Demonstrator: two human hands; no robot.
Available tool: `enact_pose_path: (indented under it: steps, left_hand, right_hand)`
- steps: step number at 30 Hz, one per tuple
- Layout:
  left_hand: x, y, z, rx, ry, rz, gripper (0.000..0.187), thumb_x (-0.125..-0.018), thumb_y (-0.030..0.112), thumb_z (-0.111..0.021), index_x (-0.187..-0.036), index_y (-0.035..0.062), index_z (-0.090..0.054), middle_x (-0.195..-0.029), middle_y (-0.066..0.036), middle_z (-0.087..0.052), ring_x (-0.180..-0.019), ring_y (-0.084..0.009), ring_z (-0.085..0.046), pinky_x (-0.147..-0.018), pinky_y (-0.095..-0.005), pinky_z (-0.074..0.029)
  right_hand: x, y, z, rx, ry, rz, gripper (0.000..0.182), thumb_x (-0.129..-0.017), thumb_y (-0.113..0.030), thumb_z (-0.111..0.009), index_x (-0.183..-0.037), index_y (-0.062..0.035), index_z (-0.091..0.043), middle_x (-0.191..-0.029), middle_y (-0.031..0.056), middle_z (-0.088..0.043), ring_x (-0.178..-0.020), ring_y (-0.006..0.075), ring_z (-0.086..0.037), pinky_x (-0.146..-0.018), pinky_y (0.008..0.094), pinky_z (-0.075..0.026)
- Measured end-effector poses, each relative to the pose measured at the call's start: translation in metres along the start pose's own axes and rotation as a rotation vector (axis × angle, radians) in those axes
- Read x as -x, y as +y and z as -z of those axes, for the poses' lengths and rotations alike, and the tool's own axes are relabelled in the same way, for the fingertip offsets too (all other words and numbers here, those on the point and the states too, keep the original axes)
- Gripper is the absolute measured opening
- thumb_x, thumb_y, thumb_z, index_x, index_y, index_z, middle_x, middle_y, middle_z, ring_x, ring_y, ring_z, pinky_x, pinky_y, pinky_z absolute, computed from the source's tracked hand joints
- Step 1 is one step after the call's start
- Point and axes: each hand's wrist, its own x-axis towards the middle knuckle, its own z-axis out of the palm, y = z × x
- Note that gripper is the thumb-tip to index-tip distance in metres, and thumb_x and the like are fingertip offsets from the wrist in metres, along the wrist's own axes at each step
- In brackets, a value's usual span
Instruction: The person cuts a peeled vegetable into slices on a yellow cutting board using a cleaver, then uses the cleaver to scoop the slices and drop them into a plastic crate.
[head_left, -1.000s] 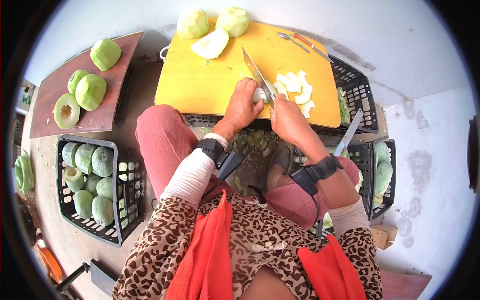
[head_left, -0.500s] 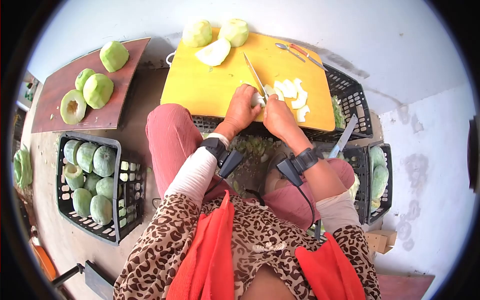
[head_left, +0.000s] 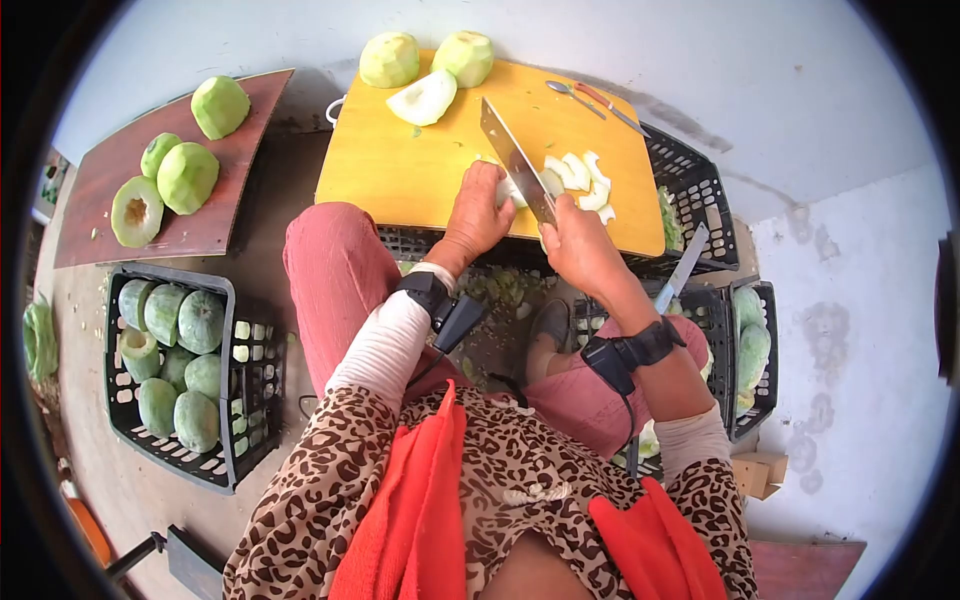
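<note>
My right hand (head_left: 583, 245) grips the handle of a broad-bladed kitchen knife (head_left: 513, 155), its blade pointing up and away over the yellow board (head_left: 400, 165). On the board's near part, my left hand (head_left: 479, 212) has its fingers closed round a pale piece of melon (head_left: 510, 191), just left of the blade; the fingers hide part of it. Cut white melon slices (head_left: 592, 182) lie to the right of the knife. At the board's far edge sit a peeled melon (head_left: 390, 60), another peeled melon (head_left: 464, 57) and a cut melon wedge (head_left: 422, 98).
A spoon (head_left: 572, 97) and an orange-handled peeler or knife (head_left: 610, 107) lie at the far right. Several peeled melons (head_left: 188, 178) rest on a brown board (head_left: 90, 215). Black crates (head_left: 232, 400) stand left and right, one with unpeeled melons (head_left: 203, 322). Another knife (head_left: 683, 268) leans at right.
My right hand has moved slightly right and toward me, turning the knife so more of its blade face shows. My left hand stays at the melon piece.
</note>
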Motion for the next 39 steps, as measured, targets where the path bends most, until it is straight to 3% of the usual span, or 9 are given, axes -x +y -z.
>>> enact_pose_path:
  steps: [10, 13, 22, 26, 37, 39]
  left_hand:
    - [-0.001, 0.007, 0.003, 0.000, -0.023, 0.023, 0.033, -0.071, 0.004, -0.067, -0.100, 0.0017, -0.052, -0.098, -0.017, -0.052, -0.095, -0.0386, -0.051, -0.083, -0.0439, -0.046]
    - [-0.002, 0.006, 0.004, 0.018, 0.013, 0.005, 0.028, -0.071, 0.004, -0.068, -0.096, 0.0036, -0.054, -0.092, -0.016, -0.054, -0.087, -0.0361, -0.056, -0.073, -0.0413, -0.048]
    - [-0.004, 0.004, 0.007, 0.058, -0.075, 0.084, 0.032, -0.069, 0.004, -0.066, -0.098, 0.0024, -0.053, -0.096, -0.017, -0.054, -0.092, -0.0388, -0.053, -0.081, -0.0437, -0.046]
    - [-0.003, 0.004, 0.005, 0.062, -0.038, 0.084, 0.033, -0.068, 0.004, -0.067, -0.098, 0.0013, -0.053, -0.096, -0.019, -0.053, -0.092, -0.0395, -0.053, -0.081, -0.0438, -0.046]
    - [-0.001, 0.001, 0.000, 0.048, 0.011, 0.030, 0.033, -0.068, 0.002, -0.066, -0.096, 0.0014, -0.050, -0.095, -0.019, -0.051, -0.091, -0.0396, -0.051, -0.080, -0.0446, -0.045]
    - [-0.002, 0.001, 0.000, 0.012, 0.045, -0.008, 0.030, -0.069, 0.002, -0.067, -0.095, 0.0027, -0.051, -0.092, -0.017, -0.053, -0.086, -0.0373, -0.054, -0.075, -0.0423, -0.047]
  right_hand:
    - [-0.008, 0.002, 0.001, 0.036, -0.086, 0.055, 0.021, -0.087, -0.009, -0.056, -0.092, 0.0102, -0.049, -0.078, 0.0315, -0.062, -0.079, 0.0469, -0.063, -0.070, 0.0507, -0.051]
    - [-0.018, 0.003, 0.011, -0.024, -0.161, 0.031, 0.025, -0.086, -0.009, -0.058, -0.095, 0.0117, -0.048, -0.081, 0.0334, -0.061, -0.083, 0.0480, -0.061, -0.073, 0.0513, -0.048]
    - [-0.044, 0.019, -0.039, -0.040, 0.021, -0.018, 0.023, -0.085, -0.007, -0.059, -0.096, 0.0107, -0.049, -0.082, 0.0329, -0.062, -0.084, 0.0473, -0.063, -0.074, 0.0509, -0.051]
    - [-0.046, 0.033, -0.036, -0.147, 0.123, -0.067, 0.027, -0.087, -0.014, -0.060, -0.097, 0.0091, -0.049, -0.084, 0.0326, -0.062, -0.084, 0.0469, -0.062, -0.073, 0.0491, -0.049]
    - [0.001, 0.004, 0.003, -0.076, -0.025, -0.002, 0.023, -0.088, -0.011, -0.058, -0.095, 0.0093, -0.047, -0.078, 0.0320, -0.060, -0.079, 0.0483, -0.060, -0.070, 0.0523, -0.048]
    - [0.003, 0.002, 0.004, -0.058, -0.054, -0.015, 0.024, -0.088, -0.011, -0.057, -0.096, 0.0090, -0.047, -0.078, 0.0325, -0.060, -0.079, 0.0486, -0.060, -0.070, 0.0524, -0.048]
